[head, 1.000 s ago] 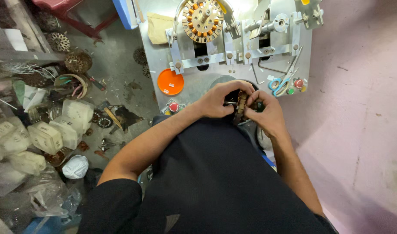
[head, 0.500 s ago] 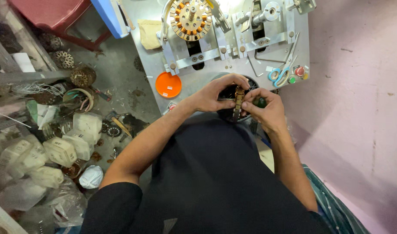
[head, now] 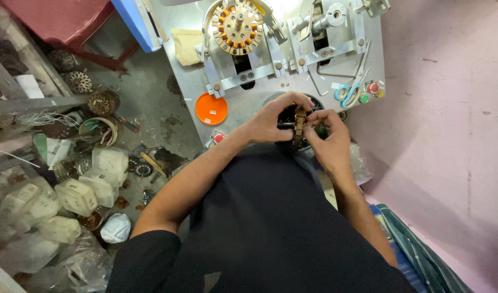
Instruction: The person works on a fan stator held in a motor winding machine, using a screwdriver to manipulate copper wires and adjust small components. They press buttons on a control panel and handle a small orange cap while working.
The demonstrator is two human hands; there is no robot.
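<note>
Both of my hands hold a small round motor stator (head: 299, 126) on edge, copper-brown with dark slots, just over the near edge of a grey metal winding machine (head: 260, 92). My left hand (head: 273, 116) grips it from the left, fingers curled over its top. My right hand (head: 329, 133) pinches it from the right. A dark round opening in the machine lies right behind the hands. A second stator with orange and copper windings (head: 238, 24) sits mounted on the machine's spindle at the back.
An orange round lid (head: 211, 108), blue-handled scissors (head: 351, 89) and red and green buttons (head: 373, 88) lie on the machine. Left on the floor are white plastic jugs (head: 91, 184), wire coils, loose stators and a red stool (head: 70, 27). A pink wall stands at the right.
The view has shifted slightly, so machine and hands sit a bit higher and more central. My hands stay on the stator with only small finger movement.
</note>
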